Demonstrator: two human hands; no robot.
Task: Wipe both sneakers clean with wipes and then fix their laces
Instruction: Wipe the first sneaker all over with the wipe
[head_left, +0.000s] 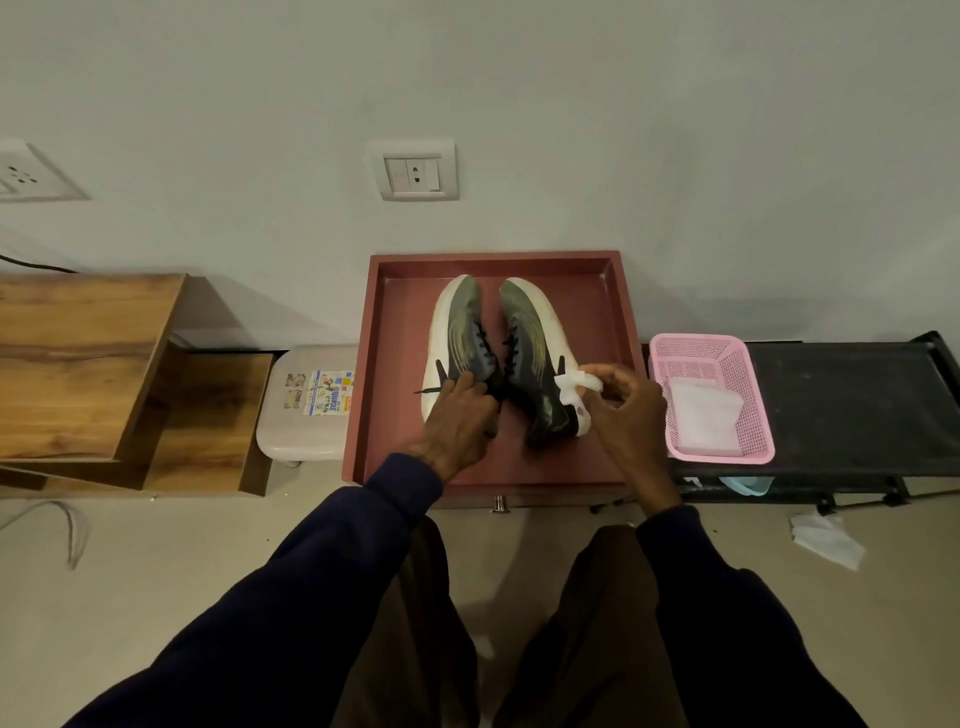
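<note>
Head-worn camera looks down, close above tray (493, 258).

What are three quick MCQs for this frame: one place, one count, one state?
1. Where is the basket relative to the tray?
A) on its right
B) on its left
C) inside it

2. How many sneakers lie in the tray?
A) one
B) two
C) three

3. What is the right hand doing?
A) hanging idle
B) tying a lace
C) holding a wipe at a sneaker's heel

Answers:
1 A: the pink basket stands beside the tray's right edge.
2 B: a pair lies side by side.
3 C: it pinches the white wipe at the right sneaker's heel.
</note>
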